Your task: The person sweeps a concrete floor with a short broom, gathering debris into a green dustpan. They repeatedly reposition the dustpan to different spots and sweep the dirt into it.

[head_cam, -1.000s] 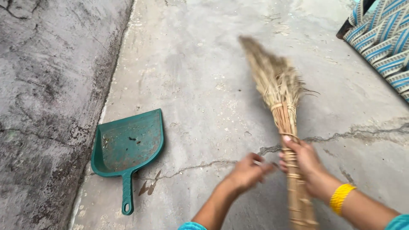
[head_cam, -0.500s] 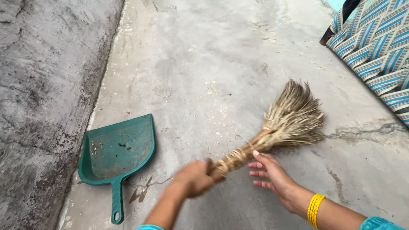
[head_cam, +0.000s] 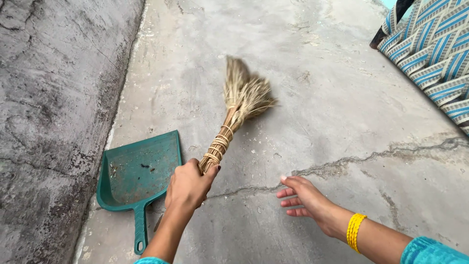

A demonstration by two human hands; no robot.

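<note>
a grey concrete floor [head_cam: 303, 112] fills the view, worn and stained, with a long crack [head_cam: 371, 159] running across it toward the right. along the left side rises a rough, dark-mottled cement wall [head_cam: 53, 122], meeting the floor in a pale seam. at the top right corner sits a woven seat [head_cam: 435, 44] in blue and white bands. the left hand [head_cam: 188, 186] is closed in a fist around the bound handle of a straw broom [head_cam: 234, 117], whose bristle head is blurred above the floor. just left of that hand a teal dustpan [head_cam: 137, 176] lies flat on the floor by the wall, a few dark specks inside. the right hand [head_cam: 305, 198], with yellow bangles [head_cam: 355, 231] at the wrist, hovers open and holds nothing, fingers spread low over the crack.
</note>
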